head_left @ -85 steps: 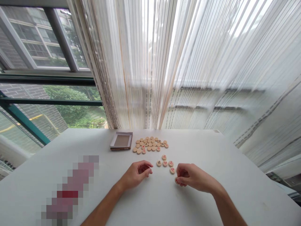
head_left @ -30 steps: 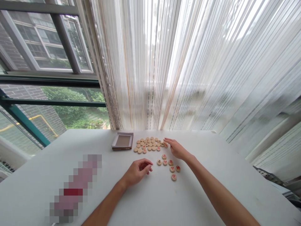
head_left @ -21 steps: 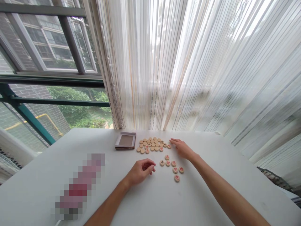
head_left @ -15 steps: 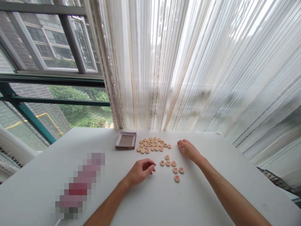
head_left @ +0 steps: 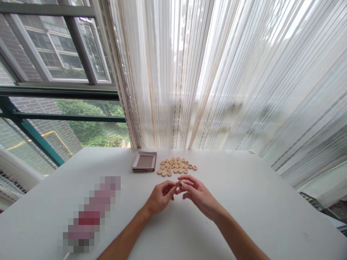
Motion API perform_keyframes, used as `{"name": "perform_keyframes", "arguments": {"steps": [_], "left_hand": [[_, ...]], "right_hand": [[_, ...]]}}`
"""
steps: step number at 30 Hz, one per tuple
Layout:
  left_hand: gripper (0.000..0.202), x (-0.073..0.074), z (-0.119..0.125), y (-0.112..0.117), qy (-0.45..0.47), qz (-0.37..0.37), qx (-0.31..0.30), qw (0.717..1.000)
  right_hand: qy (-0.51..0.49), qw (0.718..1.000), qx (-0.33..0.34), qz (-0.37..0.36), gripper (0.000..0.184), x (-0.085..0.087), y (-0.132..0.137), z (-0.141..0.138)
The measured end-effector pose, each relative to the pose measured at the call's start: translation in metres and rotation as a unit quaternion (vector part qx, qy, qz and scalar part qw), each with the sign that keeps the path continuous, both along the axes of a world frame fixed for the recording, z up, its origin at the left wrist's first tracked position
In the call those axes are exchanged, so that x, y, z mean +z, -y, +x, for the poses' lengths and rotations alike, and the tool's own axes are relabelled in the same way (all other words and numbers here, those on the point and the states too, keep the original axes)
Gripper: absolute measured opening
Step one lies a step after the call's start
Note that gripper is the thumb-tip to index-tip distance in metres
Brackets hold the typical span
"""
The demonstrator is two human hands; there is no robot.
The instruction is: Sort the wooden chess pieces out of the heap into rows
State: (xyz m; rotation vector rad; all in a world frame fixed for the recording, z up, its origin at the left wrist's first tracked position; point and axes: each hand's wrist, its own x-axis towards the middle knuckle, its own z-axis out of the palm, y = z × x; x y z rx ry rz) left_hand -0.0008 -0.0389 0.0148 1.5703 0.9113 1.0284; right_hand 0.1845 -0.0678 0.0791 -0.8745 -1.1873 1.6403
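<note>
My right hand (head_left: 199,193) and my left hand (head_left: 159,196) meet above the white table (head_left: 244,202), fingertips together. Between the fingertips sits a small round wooden game piece (head_left: 180,183); my right hand pinches it and my left fingertips touch or nearly touch it. My left fingers are curled. Beyond the hands lies a cluster of several round wooden pieces (head_left: 176,166), some marked red or black. The row of separate pieces seen earlier is hidden behind my right hand.
A small shallow cardboard box (head_left: 144,161) lies left of the cluster. A blurred-out pink and red object (head_left: 90,213) rests on the table's left side. Striped sheer curtains (head_left: 217,79) hang behind the table, with a window (head_left: 54,72) at the left.
My right hand reached to the right end of the cluster, closed on a piece, and came back to meet my left hand. My left hand lifted its fingertips slightly.
</note>
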Motion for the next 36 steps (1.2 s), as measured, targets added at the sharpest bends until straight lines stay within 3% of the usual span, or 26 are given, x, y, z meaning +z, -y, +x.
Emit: {"name": "perform_keyframes", "arguments": {"steps": [7, 12, 18, 28, 36], "left_hand": [[0.028, 0.001, -0.002, 0.001, -0.015, 0.022, 0.046, 0.999], [0.02, 0.005, -0.001, 0.005, -0.041, 0.062, 0.025, 0.997], [0.02, 0.001, -0.001, 0.004, -0.081, 0.051, 0.011, 0.995], [0.025, 0.003, -0.001, 0.002, -0.081, 0.051, 0.008, 0.995], [0.034, 0.01, -0.004, -0.008, -0.084, -0.006, -0.072, 0.994]], "right_hand": [[-0.076, 0.992, -0.084, -0.052, 0.033, -0.027, 0.011, -0.019], [-0.068, 0.991, -0.093, -0.067, 0.035, -0.042, 0.022, -0.026], [-0.075, 0.992, -0.086, -0.059, 0.032, -0.059, 0.037, -0.044], [-0.021, 0.982, -0.18, -0.046, 0.036, -0.066, 0.023, -0.031], [-0.012, 0.98, -0.196, -0.017, 0.036, -0.074, 0.015, -0.029]]}}
